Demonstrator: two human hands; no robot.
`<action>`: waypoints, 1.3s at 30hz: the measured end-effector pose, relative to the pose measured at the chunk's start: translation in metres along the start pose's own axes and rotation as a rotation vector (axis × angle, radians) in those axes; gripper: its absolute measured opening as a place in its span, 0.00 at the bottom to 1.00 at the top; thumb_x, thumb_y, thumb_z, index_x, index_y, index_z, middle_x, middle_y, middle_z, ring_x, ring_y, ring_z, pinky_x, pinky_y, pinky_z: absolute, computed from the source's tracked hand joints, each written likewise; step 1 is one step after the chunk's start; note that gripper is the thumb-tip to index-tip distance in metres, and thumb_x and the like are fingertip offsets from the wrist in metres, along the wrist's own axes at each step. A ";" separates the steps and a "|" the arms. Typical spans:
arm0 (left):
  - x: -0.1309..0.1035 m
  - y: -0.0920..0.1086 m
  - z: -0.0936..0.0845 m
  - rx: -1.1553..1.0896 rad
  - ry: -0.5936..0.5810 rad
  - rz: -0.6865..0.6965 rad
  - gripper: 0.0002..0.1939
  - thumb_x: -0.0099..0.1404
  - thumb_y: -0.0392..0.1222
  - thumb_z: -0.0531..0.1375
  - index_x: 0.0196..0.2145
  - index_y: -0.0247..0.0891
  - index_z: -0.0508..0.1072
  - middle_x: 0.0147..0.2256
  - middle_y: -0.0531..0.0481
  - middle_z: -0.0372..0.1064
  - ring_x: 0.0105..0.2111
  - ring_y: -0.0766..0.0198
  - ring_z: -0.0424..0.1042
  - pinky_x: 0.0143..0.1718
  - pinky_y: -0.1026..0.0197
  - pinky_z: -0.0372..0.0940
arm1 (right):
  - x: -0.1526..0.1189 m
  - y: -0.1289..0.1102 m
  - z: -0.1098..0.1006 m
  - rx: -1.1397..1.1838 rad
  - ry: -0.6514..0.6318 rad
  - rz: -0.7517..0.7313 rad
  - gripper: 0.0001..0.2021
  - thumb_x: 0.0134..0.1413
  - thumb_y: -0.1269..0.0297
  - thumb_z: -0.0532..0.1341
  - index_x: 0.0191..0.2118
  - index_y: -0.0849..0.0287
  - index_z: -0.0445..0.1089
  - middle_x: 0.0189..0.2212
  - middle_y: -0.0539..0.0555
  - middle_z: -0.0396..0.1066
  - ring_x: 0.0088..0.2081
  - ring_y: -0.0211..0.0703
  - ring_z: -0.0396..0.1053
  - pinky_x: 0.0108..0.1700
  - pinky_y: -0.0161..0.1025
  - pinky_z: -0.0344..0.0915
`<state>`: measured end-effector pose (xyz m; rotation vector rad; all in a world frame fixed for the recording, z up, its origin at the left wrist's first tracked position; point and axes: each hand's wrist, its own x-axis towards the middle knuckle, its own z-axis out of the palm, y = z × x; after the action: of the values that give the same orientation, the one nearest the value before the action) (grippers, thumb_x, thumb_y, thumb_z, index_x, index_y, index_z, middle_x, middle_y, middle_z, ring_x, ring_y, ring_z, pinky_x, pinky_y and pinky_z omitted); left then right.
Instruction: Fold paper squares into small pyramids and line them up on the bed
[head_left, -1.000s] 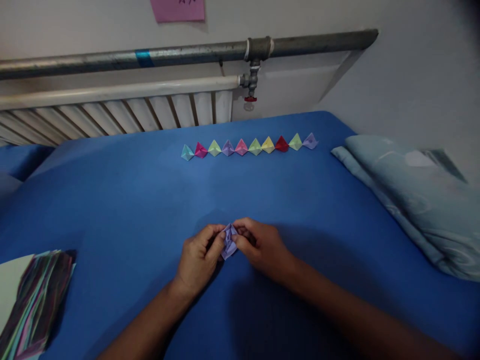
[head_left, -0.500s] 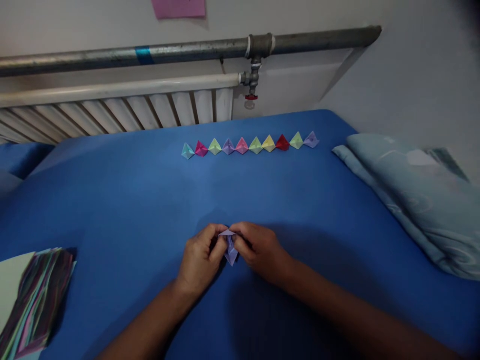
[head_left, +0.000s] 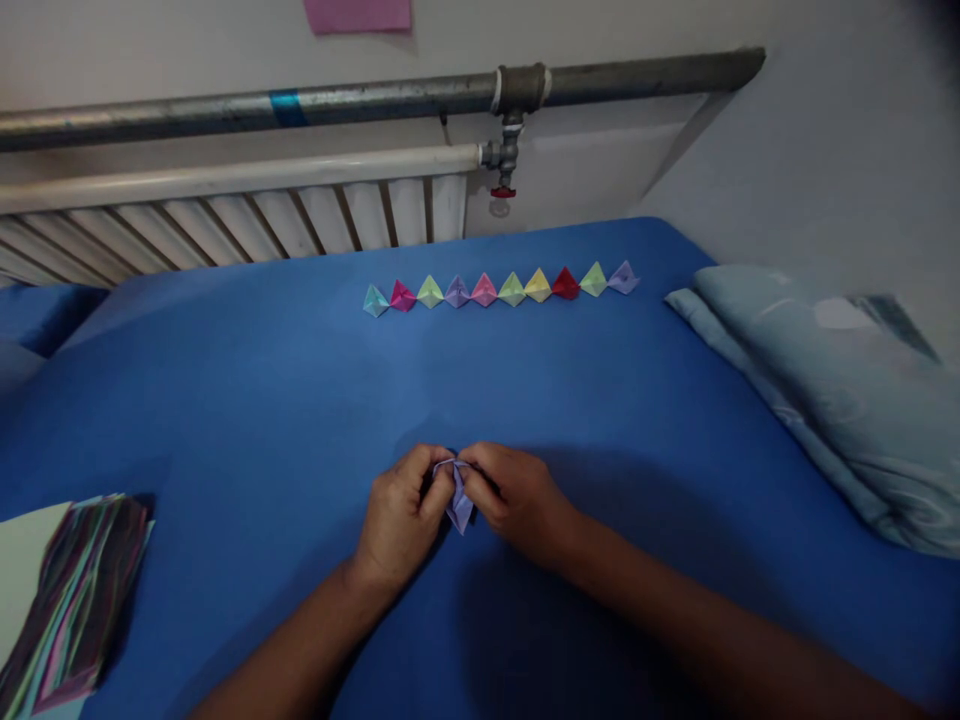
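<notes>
Between my two hands is a small purple origami piece (head_left: 460, 508), its pointed lower end hanging toward me. My left hand (head_left: 401, 510) pinches its left side between thumb and fingers. From the other side my right hand (head_left: 521, 500) pinches the right edge the same way. The upper part of the paper is partly hidden by my fingertips. Farther back on the blue surface (head_left: 262, 400) lies a row of several folded paper pieces (head_left: 484, 291) in various colours, lined up tip to tip.
At the lower left sits a stack of coloured paper sheets (head_left: 82, 600). A folded light-blue blanket (head_left: 847, 400) lies at the right. Along the back wall run a white radiator (head_left: 247, 180) and a metal pipe (head_left: 390, 93) with a red-handled valve (head_left: 503, 192).
The purple paper's upper edge, a flat flap before, now looks bent open into a curve between my fingers. Both hands stay in nearly the same place.
</notes>
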<state>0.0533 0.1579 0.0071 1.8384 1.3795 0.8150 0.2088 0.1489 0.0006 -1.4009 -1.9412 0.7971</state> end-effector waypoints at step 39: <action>-0.001 0.000 0.002 -0.240 -0.126 -0.212 0.07 0.62 0.43 0.55 0.34 0.38 0.71 0.23 0.54 0.71 0.20 0.70 0.68 0.20 0.69 0.62 | 0.009 0.002 -0.010 -0.095 -0.035 0.050 0.06 0.56 0.71 0.54 0.30 0.59 0.67 0.26 0.50 0.66 0.28 0.36 0.63 0.32 0.34 0.57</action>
<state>0.0543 0.1566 0.0060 1.5056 1.3084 0.7095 0.2152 0.1587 0.0065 -1.5054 -2.0009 0.7660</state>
